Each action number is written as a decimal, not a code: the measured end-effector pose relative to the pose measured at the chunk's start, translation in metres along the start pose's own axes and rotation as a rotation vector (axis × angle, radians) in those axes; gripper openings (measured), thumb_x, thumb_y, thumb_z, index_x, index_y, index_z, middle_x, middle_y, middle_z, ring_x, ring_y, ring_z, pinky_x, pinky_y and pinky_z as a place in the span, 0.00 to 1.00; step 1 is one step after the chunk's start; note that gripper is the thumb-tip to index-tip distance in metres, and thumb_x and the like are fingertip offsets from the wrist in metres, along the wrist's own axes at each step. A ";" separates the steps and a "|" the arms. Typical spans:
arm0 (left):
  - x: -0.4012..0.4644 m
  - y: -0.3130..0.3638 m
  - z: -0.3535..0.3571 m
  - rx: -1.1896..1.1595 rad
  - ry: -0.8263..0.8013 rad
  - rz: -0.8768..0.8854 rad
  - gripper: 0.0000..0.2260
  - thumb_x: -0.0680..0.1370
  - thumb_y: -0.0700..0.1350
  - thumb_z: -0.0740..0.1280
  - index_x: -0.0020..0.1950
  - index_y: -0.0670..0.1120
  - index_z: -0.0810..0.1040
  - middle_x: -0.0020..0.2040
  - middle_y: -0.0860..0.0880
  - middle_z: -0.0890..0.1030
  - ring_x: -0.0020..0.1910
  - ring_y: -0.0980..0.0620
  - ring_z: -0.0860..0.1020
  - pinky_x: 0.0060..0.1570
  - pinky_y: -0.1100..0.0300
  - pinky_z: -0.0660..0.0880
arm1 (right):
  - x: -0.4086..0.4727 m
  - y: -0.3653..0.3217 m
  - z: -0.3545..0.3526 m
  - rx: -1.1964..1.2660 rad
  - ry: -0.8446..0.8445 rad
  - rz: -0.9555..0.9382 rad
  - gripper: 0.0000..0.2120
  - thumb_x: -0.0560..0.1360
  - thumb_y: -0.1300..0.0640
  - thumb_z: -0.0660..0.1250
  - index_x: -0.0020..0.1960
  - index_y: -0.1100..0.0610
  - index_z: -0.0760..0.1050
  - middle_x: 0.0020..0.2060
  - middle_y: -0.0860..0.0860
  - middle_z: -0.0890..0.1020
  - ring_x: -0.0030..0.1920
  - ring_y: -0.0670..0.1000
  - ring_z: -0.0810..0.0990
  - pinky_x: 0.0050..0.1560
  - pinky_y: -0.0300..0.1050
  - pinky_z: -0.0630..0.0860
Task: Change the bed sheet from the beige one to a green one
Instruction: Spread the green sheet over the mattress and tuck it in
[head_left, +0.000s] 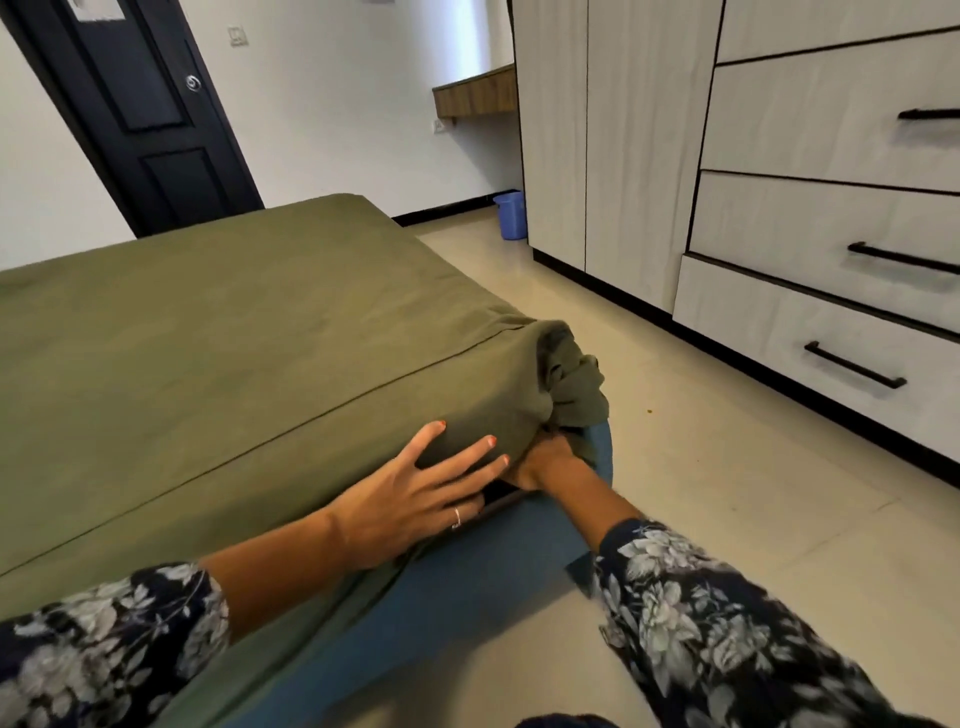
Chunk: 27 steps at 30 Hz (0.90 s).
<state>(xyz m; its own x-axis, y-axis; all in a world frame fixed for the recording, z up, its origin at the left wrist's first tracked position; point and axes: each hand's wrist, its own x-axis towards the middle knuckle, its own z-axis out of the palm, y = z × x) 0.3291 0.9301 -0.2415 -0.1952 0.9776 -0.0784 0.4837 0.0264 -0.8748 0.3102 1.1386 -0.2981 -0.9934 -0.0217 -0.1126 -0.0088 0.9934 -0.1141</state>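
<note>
Head view, looking down across a bed corner in a bedroom.

Green sheet (218, 332) spread smooth over the mattress, filling the left and centre of the frame. At centre right, a loose bunch of sheet (574, 379) hanging off the near corner, untucked. Blue bed base (467, 577) showing below the sheet at lower centre.

Left hand (415, 499) at lower centre, laid flat on the side of the mattress over the sheet, fingers (470, 454) straight and spread, pressing the cloth; ring on one finger. Floral sleeve (104, 649) at lower left.

Right hand (545, 457) just right of the left, reaching in under the bunched corner, touching the sheet. Fingers hidden beneath the cloth, so grip impossible to tell. Floral sleeve on that arm too, lower right.

Pale tiled floor (701, 493) right of the bed. White wardrobe (597, 156) with drawers (831, 228) and black bar handles along the right edge. Blue bin (510, 214) on the floor beside the wardrobe, upper centre. Dark door (140, 114) at upper left, white wall beside it.
</note>
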 end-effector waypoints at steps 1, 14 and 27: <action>0.001 0.002 0.003 0.006 0.005 0.010 0.30 0.72 0.52 0.68 0.73 0.54 0.66 0.79 0.43 0.50 0.76 0.38 0.43 0.66 0.31 0.36 | 0.003 0.011 -0.001 -0.028 0.004 -0.029 0.28 0.81 0.44 0.50 0.78 0.53 0.51 0.77 0.53 0.55 0.76 0.55 0.54 0.75 0.52 0.51; 0.006 0.032 0.014 0.023 0.022 0.006 0.29 0.77 0.52 0.60 0.77 0.53 0.56 0.79 0.42 0.49 0.77 0.40 0.47 0.68 0.32 0.40 | -0.124 0.025 0.073 0.234 0.477 -0.226 0.18 0.75 0.51 0.56 0.51 0.54 0.83 0.63 0.56 0.78 0.61 0.58 0.78 0.61 0.57 0.73; -0.126 0.130 -0.052 -1.823 0.015 -2.041 0.06 0.81 0.42 0.61 0.48 0.49 0.77 0.45 0.49 0.82 0.45 0.49 0.81 0.43 0.58 0.77 | -0.132 -0.134 0.070 1.158 -0.107 0.055 0.14 0.80 0.57 0.62 0.65 0.54 0.71 0.55 0.50 0.77 0.50 0.45 0.76 0.48 0.35 0.68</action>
<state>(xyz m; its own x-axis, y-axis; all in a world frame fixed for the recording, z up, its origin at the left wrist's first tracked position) 0.4608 0.8217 -0.3202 -0.9441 -0.2724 -0.1859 -0.2696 0.3130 0.9107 0.4510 1.0002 -0.3369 -0.9740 -0.0459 -0.2218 0.1986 0.2977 -0.9338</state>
